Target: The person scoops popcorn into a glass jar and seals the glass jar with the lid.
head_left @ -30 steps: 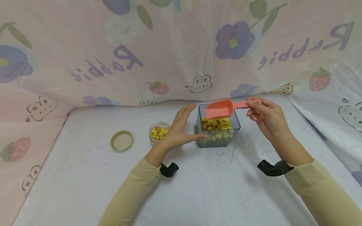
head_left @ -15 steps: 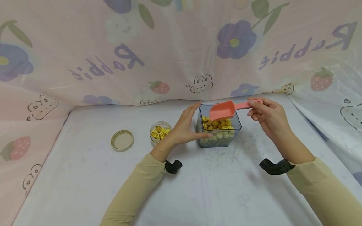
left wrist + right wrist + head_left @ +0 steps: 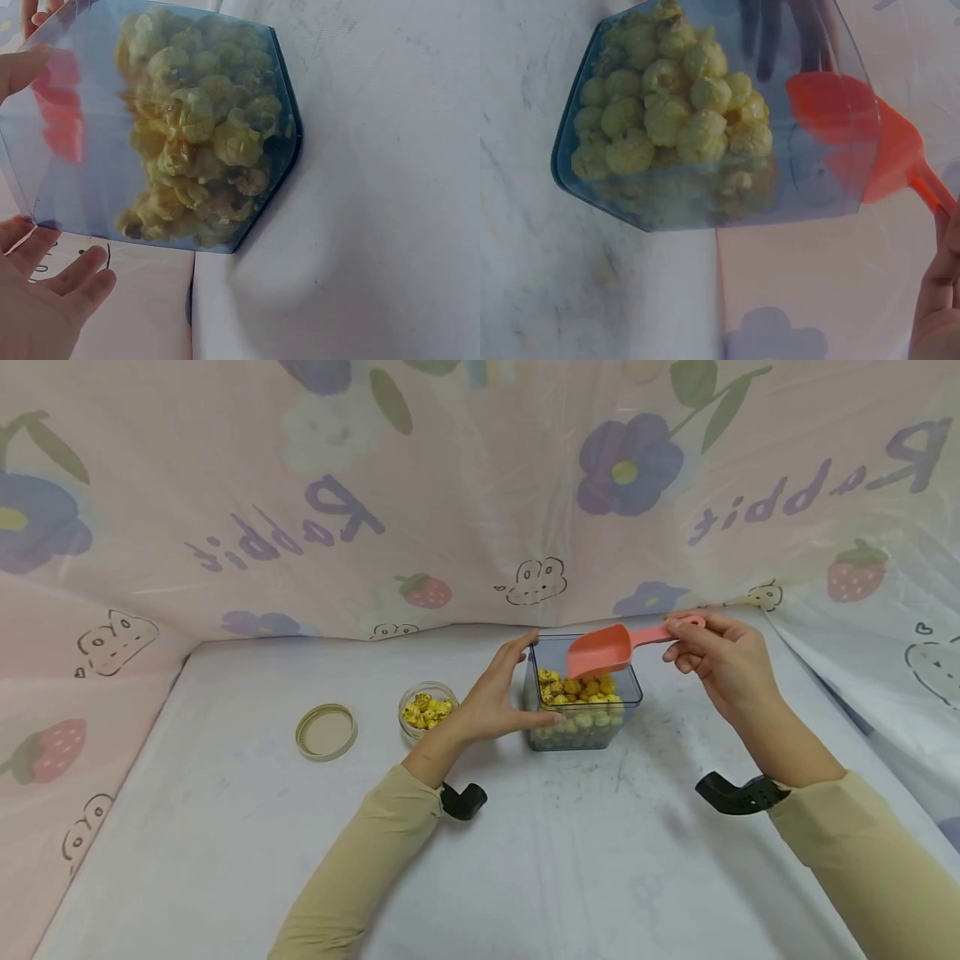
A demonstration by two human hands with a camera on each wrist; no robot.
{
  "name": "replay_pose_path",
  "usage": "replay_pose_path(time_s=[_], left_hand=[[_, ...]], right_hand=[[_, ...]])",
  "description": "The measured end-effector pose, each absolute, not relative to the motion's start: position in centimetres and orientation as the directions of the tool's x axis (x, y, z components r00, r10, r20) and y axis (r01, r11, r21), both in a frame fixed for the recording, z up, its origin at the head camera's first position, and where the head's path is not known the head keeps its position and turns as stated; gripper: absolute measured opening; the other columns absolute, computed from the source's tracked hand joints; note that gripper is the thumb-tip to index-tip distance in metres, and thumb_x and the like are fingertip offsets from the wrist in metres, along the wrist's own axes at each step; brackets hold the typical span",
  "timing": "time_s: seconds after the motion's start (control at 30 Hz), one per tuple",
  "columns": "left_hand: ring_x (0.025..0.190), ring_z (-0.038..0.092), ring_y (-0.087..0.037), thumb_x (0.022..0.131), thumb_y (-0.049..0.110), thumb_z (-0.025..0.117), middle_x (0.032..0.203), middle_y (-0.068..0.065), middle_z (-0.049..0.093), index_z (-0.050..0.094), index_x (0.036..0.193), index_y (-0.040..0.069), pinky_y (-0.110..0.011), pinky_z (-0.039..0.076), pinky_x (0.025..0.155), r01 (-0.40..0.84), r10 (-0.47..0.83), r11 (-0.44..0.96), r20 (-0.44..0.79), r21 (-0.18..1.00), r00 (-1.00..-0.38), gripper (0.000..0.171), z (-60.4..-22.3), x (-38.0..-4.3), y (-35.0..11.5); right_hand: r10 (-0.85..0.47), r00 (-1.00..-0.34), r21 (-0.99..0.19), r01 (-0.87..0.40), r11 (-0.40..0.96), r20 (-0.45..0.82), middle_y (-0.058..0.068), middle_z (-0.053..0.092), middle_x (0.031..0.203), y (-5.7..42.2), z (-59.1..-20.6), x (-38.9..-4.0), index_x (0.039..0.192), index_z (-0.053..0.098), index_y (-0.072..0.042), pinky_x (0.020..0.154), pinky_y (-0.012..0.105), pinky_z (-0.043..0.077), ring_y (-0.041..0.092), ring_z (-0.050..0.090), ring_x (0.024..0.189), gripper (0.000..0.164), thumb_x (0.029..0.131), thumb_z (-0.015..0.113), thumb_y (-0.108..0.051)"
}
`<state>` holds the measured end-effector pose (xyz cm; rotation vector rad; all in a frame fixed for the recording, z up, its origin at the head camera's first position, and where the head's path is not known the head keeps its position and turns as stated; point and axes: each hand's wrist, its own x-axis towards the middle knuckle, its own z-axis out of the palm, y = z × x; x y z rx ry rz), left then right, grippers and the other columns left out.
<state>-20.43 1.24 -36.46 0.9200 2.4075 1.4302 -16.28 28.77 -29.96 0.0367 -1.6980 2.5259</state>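
Note:
A tinted clear plastic container (image 3: pixel 573 727), part filled with yellow popcorn (image 3: pixel 570 689), stands upright on the table. My left hand (image 3: pixel 491 706) holds it at the left side near the rim, thumb at the front wall and fingertips at the back corner. In the left wrist view the thumb (image 3: pixel 19 71) overlaps the upper part of the wall. My right hand (image 3: pixel 723 664) pinches the handle of a coral scoop (image 3: pixel 600 652) between thumb and fingers. The scoop's bowl hangs over the container's mouth, tip down toward the popcorn, and no popcorn shows in it.
Left of the container stands a small round glass jar (image 3: pixel 403 727) with popcorn in it, partly behind my left wrist. A round lid (image 3: pixel 326 732) lies farther left on the white table (image 3: pixel 225 827). A patterned pink sheet (image 3: pixel 465 527) rises behind the table.
My left hand has moved right, onto the container. My right hand has shifted slightly right with the scoop, its bowl tilting a little more downward.

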Motion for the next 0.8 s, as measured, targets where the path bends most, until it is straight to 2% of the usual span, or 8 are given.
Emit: replay_pose_path(time_s=[0.23, 0.53, 0.8], left_hand=[[0.14, 0.03, -0.027, 0.075, 0.027, 0.083, 0.156, -0.001, 0.019, 0.011, 0.154, 0.026, -0.052, 0.032, 0.112, 0.4, 0.604, 0.298, 0.153, 0.867, -0.782, 0.106, -36.5, -20.3, 1.2], [0.138, 0.032, -0.024, 0.076, 0.02, 0.082, 0.156, -0.001, 0.016, 0.01, 0.153, 0.028, -0.036, 0.038, 0.11, 0.357, 0.611, 0.215, 0.16, 0.909, -0.775, 0.105, -37.1, -20.3, 1.4], [0.138, 0.032, -0.026, 0.076, 0.019, 0.082, 0.156, -0.002, 0.016, 0.011, 0.154, 0.022, -0.039, 0.04, 0.109, 0.354, 0.608, 0.207, 0.163, 0.912, -0.777, 0.106, -37.3, -20.3, 1.4]], right_hand=[[0.091, -0.992, -0.957, -0.108, -0.269, 0.086, 0.006, 0.066, 0.075, 28.6, -29.5, -16.3, 0.093, 0.072, 0.0, 0.046, 0.019, 0.046, 0.014, 0.064, 0.055, 0.008, 0.088, 0.065, 0.001], [0.144, -0.979, -0.987, -0.154, -0.047, 0.146, 0.002, 0.069, 0.074, 28.3, -28.8, -16.8, 0.091, 0.073, -0.007, 0.05, 0.019, 0.05, 0.012, 0.065, 0.056, 0.006, 0.086, 0.069, -0.004], [0.127, -0.978, -0.985, -0.158, 0.075, 0.167, 0.0, 0.072, 0.076, 27.8, -28.1, -16.8, 0.091, 0.073, -0.011, 0.055, 0.02, 0.055, 0.01, 0.067, 0.059, 0.007, 0.086, 0.07, -0.007]])
